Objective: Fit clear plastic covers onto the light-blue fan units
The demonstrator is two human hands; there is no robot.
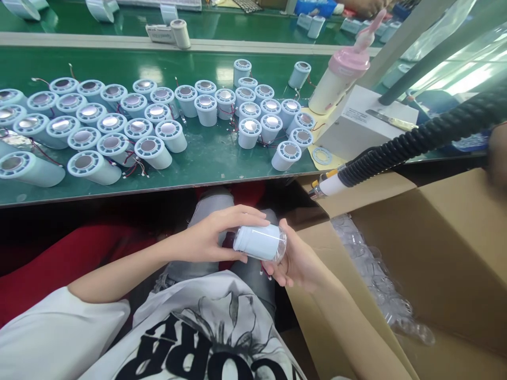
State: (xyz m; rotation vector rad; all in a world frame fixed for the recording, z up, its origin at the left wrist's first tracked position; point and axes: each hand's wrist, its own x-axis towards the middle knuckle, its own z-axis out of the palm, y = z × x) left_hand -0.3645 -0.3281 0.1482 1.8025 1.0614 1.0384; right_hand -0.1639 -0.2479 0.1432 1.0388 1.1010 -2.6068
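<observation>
Over my lap I hold a light blue plastic cylinder (257, 241) lying on its side. A clear plastic cup (280, 246) surrounds its right end. My left hand (219, 232) grips the cylinder from the left, with the thumb below and the fingers over the top. My right hand (299, 258) closes around the clear cup at the right end, partly hidden behind it. Thin wires with small connectors dangle beneath. Many similar blue cylinders (154, 153) with ringed tops stand on the green workbench (206, 163) beyond my hands, several with red and black wires.
At my right, an open cardboard box (431, 253) holds clear plastic cups (376, 269). A black ribbed hose (404, 142) with a white tool end hangs over it. A pink-lidded bottle (340, 74) stands beside a white metal box (360, 124). Another person's hand (366, 6) appears at the far side.
</observation>
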